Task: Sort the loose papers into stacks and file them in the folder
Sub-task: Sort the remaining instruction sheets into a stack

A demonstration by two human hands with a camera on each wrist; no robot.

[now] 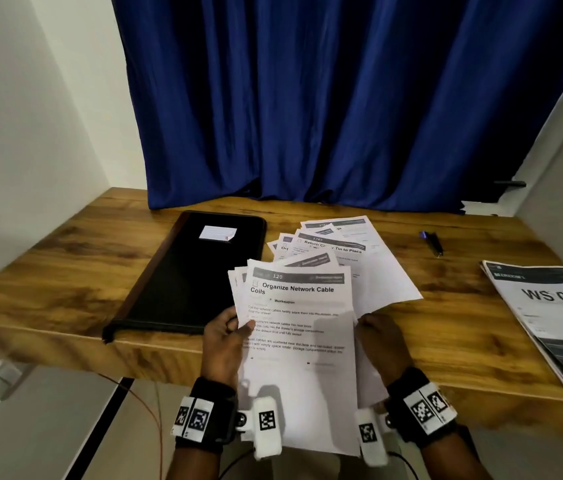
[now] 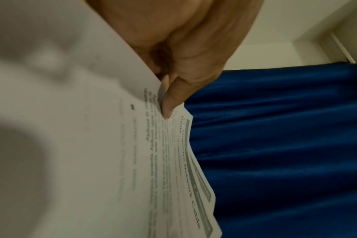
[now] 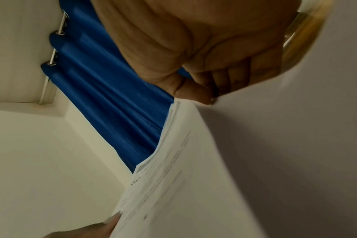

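Papers (image 1: pixel 299 327) pinched at side edges by left hand (image 1: pixel 224 344) and right hand (image 1: pixel 382 341), above desk edge (image 1: pixel 155 351).

Held top sheet (image 1: pixel 299 327) read "120", "Organize Network Cable Coils"; sheet at 12 o'clock (image 1: pixel 339 245) "Return… Tin to Place"; booklet at 3 o'clock (image 1: pixel 550 317) "WS 07".

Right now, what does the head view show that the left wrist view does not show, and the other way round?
Only the head view shows the wooden desk, the closed black folder, the loose papers fanned on the desk, the pen, the stack headed WS 07 and the right hand.

Only the left wrist view shows the thumb from close, pressing on the printed face of the sheets.

Both show the left hand pinching the held sheets, topped by "Organize Network Cable Coils", and the blue curtain.
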